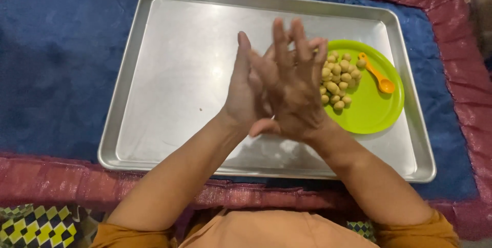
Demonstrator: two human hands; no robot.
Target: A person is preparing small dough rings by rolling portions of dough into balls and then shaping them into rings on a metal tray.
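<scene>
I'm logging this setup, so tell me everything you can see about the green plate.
The plate is round, bright lime green, and looks like plastic with a shallow raised rim. It lies flat at the right end of the metal tray. A heap of small pale yellow balls sits on its left part, and an orange spoon rests near its upper edge. The right hand hides its left rim.

Blue cloth (61, 58) with red border (66, 179); chequered fabric (36, 225) at corner.
</scene>
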